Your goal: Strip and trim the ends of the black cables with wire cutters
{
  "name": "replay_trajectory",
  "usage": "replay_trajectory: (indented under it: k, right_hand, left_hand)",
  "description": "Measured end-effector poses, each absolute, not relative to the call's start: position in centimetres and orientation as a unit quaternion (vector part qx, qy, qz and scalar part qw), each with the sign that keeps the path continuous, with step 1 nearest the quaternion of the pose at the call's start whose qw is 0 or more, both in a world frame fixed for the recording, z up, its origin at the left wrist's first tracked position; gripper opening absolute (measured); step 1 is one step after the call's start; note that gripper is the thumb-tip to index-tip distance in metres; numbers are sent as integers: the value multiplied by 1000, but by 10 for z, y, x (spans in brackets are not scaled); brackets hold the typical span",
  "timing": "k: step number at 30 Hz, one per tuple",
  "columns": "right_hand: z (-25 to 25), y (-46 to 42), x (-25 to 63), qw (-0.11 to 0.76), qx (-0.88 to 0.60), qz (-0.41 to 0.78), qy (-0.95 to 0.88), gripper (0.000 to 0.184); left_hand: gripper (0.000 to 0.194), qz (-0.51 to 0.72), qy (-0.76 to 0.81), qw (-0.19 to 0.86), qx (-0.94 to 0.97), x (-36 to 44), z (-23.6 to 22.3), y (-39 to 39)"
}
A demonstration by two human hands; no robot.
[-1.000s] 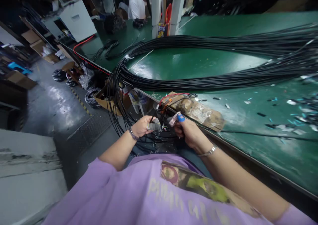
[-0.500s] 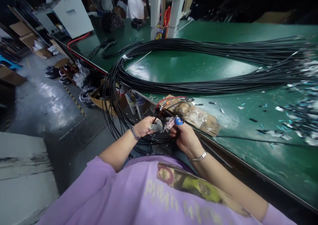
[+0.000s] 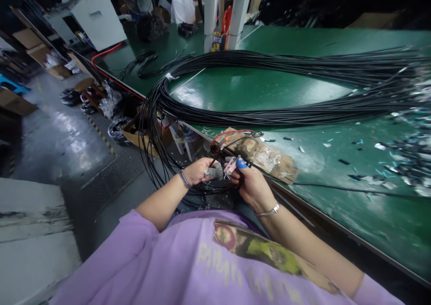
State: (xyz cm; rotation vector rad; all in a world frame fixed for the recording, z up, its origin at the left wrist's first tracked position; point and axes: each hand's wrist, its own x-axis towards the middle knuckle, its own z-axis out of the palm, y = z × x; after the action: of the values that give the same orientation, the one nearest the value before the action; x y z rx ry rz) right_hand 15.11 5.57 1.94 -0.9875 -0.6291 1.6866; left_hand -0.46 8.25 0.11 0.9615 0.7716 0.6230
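My left hand (image 3: 199,170) is closed round the end of a black cable (image 3: 213,160), pinching it with taped fingertips just below the table's edge. My right hand (image 3: 251,184) is closed on a small tool with a blue cap (image 3: 241,162), held right against the cable's end. Thin red and orange wires (image 3: 225,137) fan out of the cable above my fingers. A thick bundle of black cables (image 3: 269,114) loops across the green table (image 3: 336,170) and hangs over its near edge down to my lap.
A crumpled brown wrapper (image 3: 266,154) lies on the table's edge by my hands. Small cut scraps (image 3: 397,161) litter the right side. A person in a white shirt (image 3: 183,6) sits at the far end, near a white machine (image 3: 97,20) and white posts (image 3: 211,13).
My hands have drawn together: the right hand with the blue-capped tool moved left until it met the cable's end in my left hand. The view shifted slightly.
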Motion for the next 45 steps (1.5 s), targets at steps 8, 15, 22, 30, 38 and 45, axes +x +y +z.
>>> replay_trajectory:
  k: [8, 15, 22, 30, 38, 45]
  right_hand:
    - [14, 54, 152, 489, -411, 731, -239, 45]
    - [6, 45, 165, 454, -424, 735, -271, 45]
    - [2, 21, 178, 353, -425, 751, -362, 50]
    - [17, 10, 174, 348, -486, 574, -560, 29]
    - [13, 6, 171, 356, -433, 700, -443, 25]
    - [5, 11, 175, 273, -327, 838, -341, 34]
  left_hand:
    - [41, 278, 381, 771, 427, -4, 3, 82]
    - [46, 271, 390, 753, 455, -11, 4, 68]
    - [45, 299, 446, 648, 541, -8, 18, 35]
    - [20, 268, 501, 462, 681, -10, 14, 10]
    - [33, 270, 480, 554, 625, -9, 15, 9]
    - [47, 252, 426, 697, 519, -10, 13, 14]
